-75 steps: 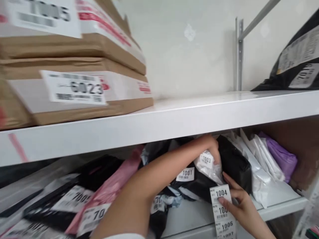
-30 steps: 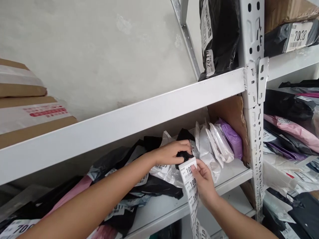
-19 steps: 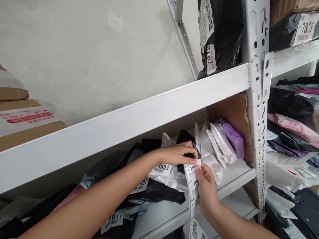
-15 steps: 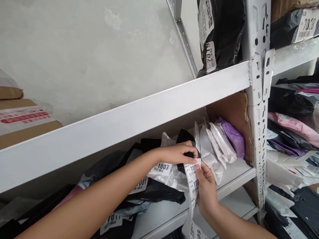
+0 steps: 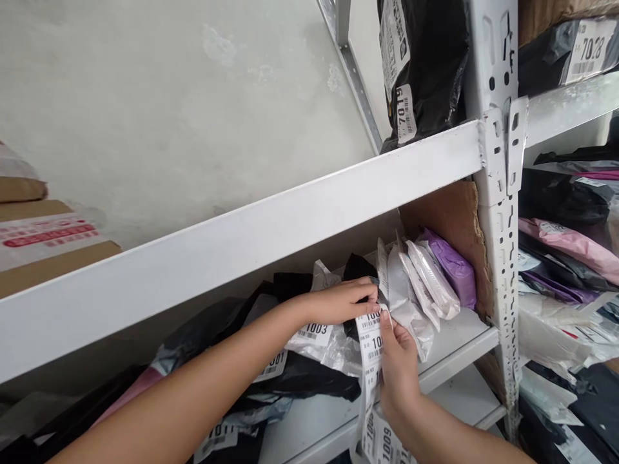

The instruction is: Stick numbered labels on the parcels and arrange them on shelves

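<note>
A long strip of white barcode labels (image 5: 370, 351) hangs down in front of the shelf, with numbers printed on it. At its top end, my left hand (image 5: 345, 301) is closed with thumb and fingertips on the strip's edge. My right hand (image 5: 400, 354) pinches the strip's right side between thumb and fingers, just below. Behind my left hand lies a clear bag with a 1003 label (image 5: 315, 332). Black packages (image 5: 314, 377) lie below my left forearm. White parcels (image 5: 428, 277) and a purple parcel (image 5: 451, 267) stand close behind my right hand.
A white shelf beam (image 5: 271, 225) crosses above my hands and meets a slotted upright post (image 5: 498, 258). A black package labelled 7019 (image 5: 430, 71) stands on the upper shelf. Cardboard boxes (image 5: 53, 232) are at left, and stacked parcels (image 5: 570, 245) fill the neighbouring rack.
My left hand has shifted slightly left at the top of the label strip. The strip has moved a little, and more of its lower labels show. My right hand keeps its pinch.
</note>
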`<state>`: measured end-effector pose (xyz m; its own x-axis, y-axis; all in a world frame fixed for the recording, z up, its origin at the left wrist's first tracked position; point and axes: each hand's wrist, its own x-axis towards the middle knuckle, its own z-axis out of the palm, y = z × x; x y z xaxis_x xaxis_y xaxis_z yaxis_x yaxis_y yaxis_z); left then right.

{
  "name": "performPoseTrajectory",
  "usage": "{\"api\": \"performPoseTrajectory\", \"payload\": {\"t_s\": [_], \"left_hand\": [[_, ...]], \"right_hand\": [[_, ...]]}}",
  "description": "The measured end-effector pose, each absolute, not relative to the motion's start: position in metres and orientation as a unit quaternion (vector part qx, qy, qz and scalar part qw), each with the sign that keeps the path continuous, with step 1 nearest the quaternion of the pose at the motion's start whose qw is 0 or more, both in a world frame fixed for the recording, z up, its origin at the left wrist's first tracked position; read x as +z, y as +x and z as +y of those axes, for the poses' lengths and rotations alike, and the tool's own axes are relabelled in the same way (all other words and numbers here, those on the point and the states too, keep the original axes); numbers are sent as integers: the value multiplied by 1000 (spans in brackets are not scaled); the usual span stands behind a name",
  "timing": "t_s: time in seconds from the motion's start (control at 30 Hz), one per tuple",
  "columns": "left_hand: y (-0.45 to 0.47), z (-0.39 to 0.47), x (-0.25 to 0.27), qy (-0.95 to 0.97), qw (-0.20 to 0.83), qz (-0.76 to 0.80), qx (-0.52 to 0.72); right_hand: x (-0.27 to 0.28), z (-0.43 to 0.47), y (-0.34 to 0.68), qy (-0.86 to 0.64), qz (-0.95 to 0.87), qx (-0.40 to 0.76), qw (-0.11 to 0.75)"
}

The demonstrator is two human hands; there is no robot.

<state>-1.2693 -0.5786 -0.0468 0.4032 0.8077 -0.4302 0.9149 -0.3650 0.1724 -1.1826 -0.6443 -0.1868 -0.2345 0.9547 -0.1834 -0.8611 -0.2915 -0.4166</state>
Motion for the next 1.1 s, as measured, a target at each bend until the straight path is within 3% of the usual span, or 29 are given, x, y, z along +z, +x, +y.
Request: {"api": "performPoseTrajectory", "payload": {"t_s": [0.37,0.5,0.73,0.87,1.1], "left_hand": [[-1264,-581,-53,816,122,545,-146],[-1268,-587,-56,829,101,533,-137],[-1262,-566,-59,800,101,592,-13],[-1245,-541,-62,785,18,618,-34],[-1240,-537,-63,815,41,578,-21]], "right_hand": [[-201,-653,-1165,-188,-180,790,555],[-225,-665,-1155,-251,-217,770,545],[-242,-681,-1127,-250,-500,586,587],[-229,-665,-1122,-218,-584,478,619],[-245,-667,-1144,-243,-684,273,631]]}}
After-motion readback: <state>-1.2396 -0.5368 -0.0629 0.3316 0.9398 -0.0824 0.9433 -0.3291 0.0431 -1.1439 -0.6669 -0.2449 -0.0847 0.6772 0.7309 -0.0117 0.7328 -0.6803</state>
